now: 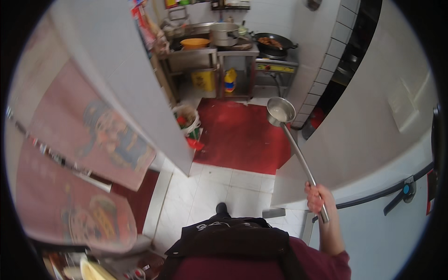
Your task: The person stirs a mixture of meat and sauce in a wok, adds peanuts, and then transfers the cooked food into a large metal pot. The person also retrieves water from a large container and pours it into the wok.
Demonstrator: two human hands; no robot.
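Note:
My right hand (318, 198) grips the lower end of a long metal handle. It belongs to a deep stainless-steel ladle (281, 111), which is held out ahead of me, cup upward. Something pale, perhaps liquid, shows inside the cup. My left hand is out of view. Ahead, a red floor mat (241, 136) covers the floor in front of a wok (274, 42) with brown food pieces in it. The wok rests on a gas stove (276, 65). To its left, a large metal pot (224, 34) and an orange basin (195, 43) stand on steel units.
White wall ends flank the opening, the left one (140, 87) close by. Pink printed door curtains (91, 129) hang at left. A waste bucket (187, 120) stands beside the mat. On the right is a pale door (378, 238) with a lever handle (399, 197). White tiles (210, 185) floor the passage.

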